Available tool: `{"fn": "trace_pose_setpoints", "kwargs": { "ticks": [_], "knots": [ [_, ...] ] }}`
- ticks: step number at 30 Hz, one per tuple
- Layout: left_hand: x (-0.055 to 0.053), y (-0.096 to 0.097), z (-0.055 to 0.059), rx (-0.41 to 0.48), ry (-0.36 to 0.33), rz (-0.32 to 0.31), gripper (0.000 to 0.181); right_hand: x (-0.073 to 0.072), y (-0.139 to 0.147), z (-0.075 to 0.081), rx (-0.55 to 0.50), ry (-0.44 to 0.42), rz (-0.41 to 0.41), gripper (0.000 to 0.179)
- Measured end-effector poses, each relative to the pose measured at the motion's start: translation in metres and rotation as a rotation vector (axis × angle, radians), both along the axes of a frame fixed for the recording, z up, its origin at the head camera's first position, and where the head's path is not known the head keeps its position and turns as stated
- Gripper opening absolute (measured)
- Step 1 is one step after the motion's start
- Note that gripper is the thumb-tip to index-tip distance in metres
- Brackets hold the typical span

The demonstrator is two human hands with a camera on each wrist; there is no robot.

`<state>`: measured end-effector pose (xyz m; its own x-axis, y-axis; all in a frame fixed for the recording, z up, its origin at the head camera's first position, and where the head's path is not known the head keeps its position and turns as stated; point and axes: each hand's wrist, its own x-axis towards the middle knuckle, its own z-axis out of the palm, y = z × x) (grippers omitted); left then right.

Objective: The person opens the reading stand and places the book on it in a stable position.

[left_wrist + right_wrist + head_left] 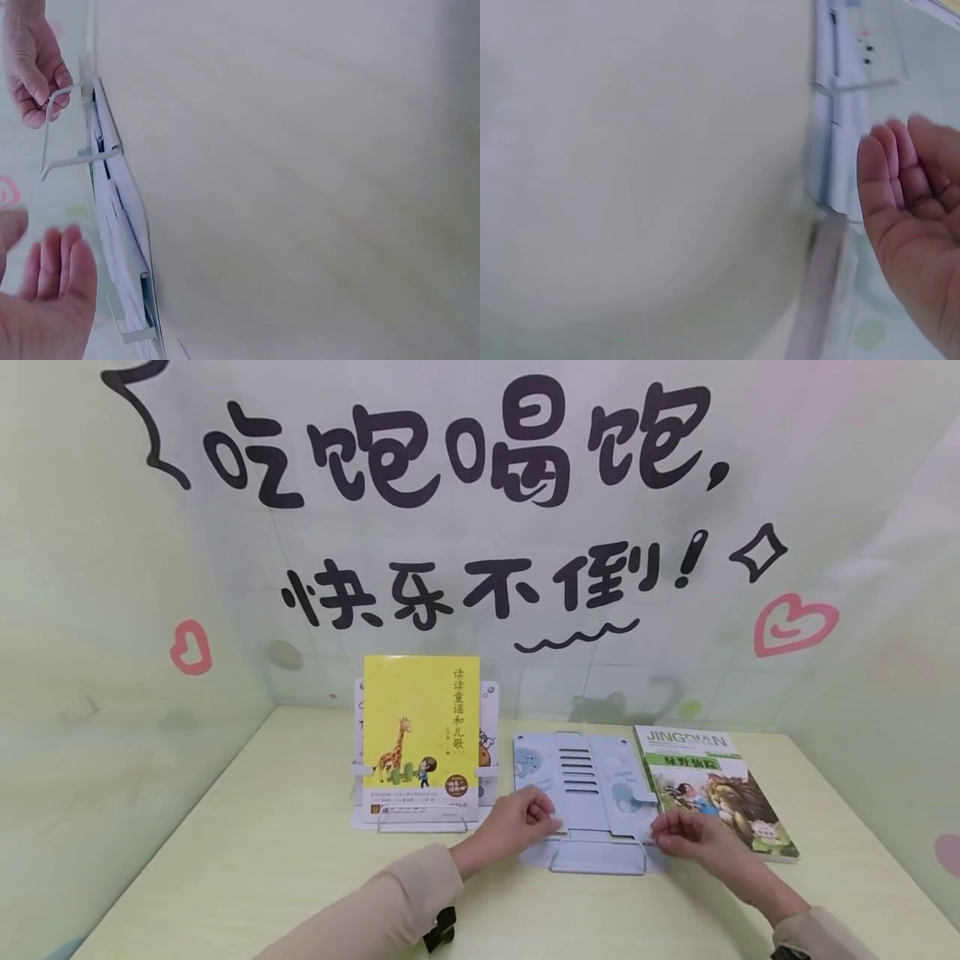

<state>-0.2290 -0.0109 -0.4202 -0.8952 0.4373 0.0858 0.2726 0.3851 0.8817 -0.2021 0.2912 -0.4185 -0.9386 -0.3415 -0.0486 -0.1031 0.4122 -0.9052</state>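
A pale blue book stand (611, 785) with slots down its middle and animal prints rests at the table's centre right, its wire ledge (598, 870) facing the person. By the stand's lower left side is my left hand (517, 822). In the left wrist view, that hand's thumb and loosely bent fingers (71, 266) are apart with nothing between them. My right hand (686, 837) has its fingertips right at the lower right corner of the stand. Its fingers bend loosely in the right wrist view, beside the stand (844, 150), and they hold nothing there.
To the left, a yellow book (416, 710) stands upright on a white book stand (489, 702). A paperback with a lion on its cover (731, 802) lies right of the blue stand, close to it. A printed backdrop (480, 535) rises behind the pale table (247, 843).
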Motion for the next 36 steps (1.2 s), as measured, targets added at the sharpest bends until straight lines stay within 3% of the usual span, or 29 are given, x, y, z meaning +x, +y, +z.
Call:
{"fn": "trace_pose_setpoints", "kwargs": {
  "ticks": [4, 8, 12, 17, 27, 36],
  "knots": [
    [-0.013, 0.005, 0.004, 0.063, 0.087, 0.2, 0.015, -0.015, 0.0, 0.011, 0.02, 0.04, -0.172, 0.031],
    [-0.023, 0.017, 0.006, 0.074, 0.109, 0.32, 0.022, -0.031, -0.005, 0.015, 0.089, 0.08, -0.257, 0.028],
    [-0.029, 0.03, 0.007, 0.04, 0.053, 0.402, 0.033, -0.045, -0.011, 0.012, 0.188, 0.107, -0.308, 0.025],
    [-0.036, 0.04, 0.009, -0.019, -0.086, 0.513, 0.044, -0.06, -0.017, 0.009, 0.35, 0.171, -0.339, 0.02],
    [-0.048, 0.044, 0.002, -0.04, -0.179, 0.621, 0.049, -0.075, -0.023, 0.006, 0.458, 0.198, -0.325, 0.019],
    [-0.05, 0.047, 0.0, -0.025, -0.201, 0.642, 0.051, -0.082, -0.022, 0.006, 0.509, 0.153, -0.301, 0.021]
  ]
}}
